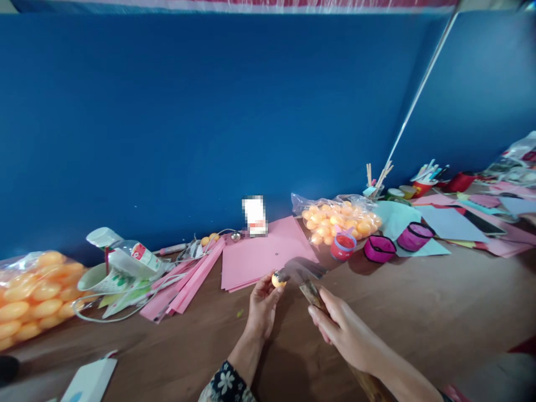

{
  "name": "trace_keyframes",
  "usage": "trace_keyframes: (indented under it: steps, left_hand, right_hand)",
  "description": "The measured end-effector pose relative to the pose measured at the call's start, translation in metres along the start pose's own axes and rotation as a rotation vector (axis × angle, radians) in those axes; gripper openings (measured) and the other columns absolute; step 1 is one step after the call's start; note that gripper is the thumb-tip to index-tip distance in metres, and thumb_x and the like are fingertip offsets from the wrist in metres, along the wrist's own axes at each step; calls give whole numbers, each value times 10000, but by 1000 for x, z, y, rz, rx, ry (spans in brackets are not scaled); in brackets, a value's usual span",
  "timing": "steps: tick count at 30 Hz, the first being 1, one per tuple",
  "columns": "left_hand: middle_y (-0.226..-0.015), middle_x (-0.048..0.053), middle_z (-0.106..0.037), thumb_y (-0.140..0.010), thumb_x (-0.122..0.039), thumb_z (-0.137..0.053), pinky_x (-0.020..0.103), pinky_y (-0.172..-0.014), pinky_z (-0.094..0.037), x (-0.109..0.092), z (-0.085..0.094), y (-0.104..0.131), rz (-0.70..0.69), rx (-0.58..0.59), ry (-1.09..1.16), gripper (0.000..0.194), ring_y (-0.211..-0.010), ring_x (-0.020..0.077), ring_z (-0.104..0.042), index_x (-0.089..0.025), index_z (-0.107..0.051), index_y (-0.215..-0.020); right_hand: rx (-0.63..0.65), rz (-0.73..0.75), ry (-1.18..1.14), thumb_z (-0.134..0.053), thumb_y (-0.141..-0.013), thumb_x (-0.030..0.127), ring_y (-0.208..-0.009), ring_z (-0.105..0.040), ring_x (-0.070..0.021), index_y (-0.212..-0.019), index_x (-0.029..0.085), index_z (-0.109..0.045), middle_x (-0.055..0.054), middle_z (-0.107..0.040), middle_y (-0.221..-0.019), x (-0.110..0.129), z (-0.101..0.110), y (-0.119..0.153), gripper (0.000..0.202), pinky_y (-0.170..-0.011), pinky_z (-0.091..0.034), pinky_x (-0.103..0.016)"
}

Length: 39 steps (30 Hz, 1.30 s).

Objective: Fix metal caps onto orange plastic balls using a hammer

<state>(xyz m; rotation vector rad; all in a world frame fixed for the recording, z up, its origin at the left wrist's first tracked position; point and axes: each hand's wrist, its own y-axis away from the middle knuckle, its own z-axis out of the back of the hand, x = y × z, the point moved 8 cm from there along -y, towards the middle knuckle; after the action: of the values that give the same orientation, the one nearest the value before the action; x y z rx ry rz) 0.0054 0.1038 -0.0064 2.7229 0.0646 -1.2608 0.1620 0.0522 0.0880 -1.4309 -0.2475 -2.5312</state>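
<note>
Left hand (263, 304) fingers pinch a small round orange ball (277, 282), dark-patched; right hand (337, 321) fingers wrap a brown wooden-handled tool (312, 294), head blurred. Beyond right fingers — clear plastic bag (298, 202) of orange balls (322, 230); far left of them — a second filled bag (25, 261). Pink paper stack (262, 257) edge just past left fingers; brown bench (439, 296) stretches right of right fingers.

The left grip (263, 312) points up and away at the centre — thumb and fingertips drawn together in a pinch. Its wrist is bare above a dark, white-flowered sleeve (226, 384). The right grip (341, 324) stands near it but apart, fingers curled tight — its bare forearm (391, 357) slanting from the lower right.
</note>
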Motion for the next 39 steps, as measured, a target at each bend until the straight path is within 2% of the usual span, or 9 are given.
trace_keyframes:
  steps: [8,13,17,22,28,35,39]
  left_hand:
    - [-948,27,-677,-615,-96,-709,222,-708,-461,3,1,2,22,-7,-25,459,-790,112,-610,-239,-615,-1041]
    - [-910,27,-679,-627,-125,-709,234,-735,-461,4,3,1,43,-9,24,407,-772,112,-616,-226,-632,-1014]
    - [-939,24,-676,-643,-144,-699,270,-806,-452,3,5,1,31,-30,48,328,-845,129,-610,-222,-658,-959]
    - [-1004,42,-669,-631,-116,-702,250,-793,-442,3,3,0,15,-18,14,448,-890,136,-603,-237,-620,-1055]
    - [-1004,30,-673,-653,-108,-684,255,-867,-418,3,5,-1,35,0,75,392,-953,136,-586,-239,-643,-1020]
    - [-1052,27,-656,-695,-98,-648,271,-922,-390,6,2,2,73,44,128,434,-1002,136,-571,-254,-601,-1097]
    - [-1066,29,-648,-723,-116,-625,292,-913,-407,7,-2,4,114,76,168,449,-958,130,-589,-268,-566,-1142]
  right_hand:
    - [15,-10,13,-368,-894,356,-562,-493,-124,-840,197,-440,32,-482,-619,2,0,0,183,-560,-407,-245]
    - [45,-20,-5,-366,-897,345,-541,-487,-116,-817,197,-439,40,-473,-604,-2,-5,0,183,-553,-404,-239]
    - [22,-32,-40,-350,-904,357,-529,-476,-108,-848,197,-444,49,-455,-593,0,0,1,194,-554,-408,-231]
    - [18,-18,1,-374,-891,357,-554,-490,-121,-879,192,-451,30,-487,-620,1,-2,0,183,-559,-409,-240]
    - [31,-25,-25,-357,-899,353,-537,-484,-113,-782,203,-419,43,-469,-592,-1,-2,1,200,-558,-403,-236]
    - [38,-19,-5,-371,-895,348,-531,-480,-112,-818,204,-426,51,-464,-589,1,-2,2,173,-549,-393,-233]
    - [33,-30,-50,-358,-901,350,-526,-472,-104,-798,204,-419,56,-453,-589,0,-1,3,189,-550,-400,-224]
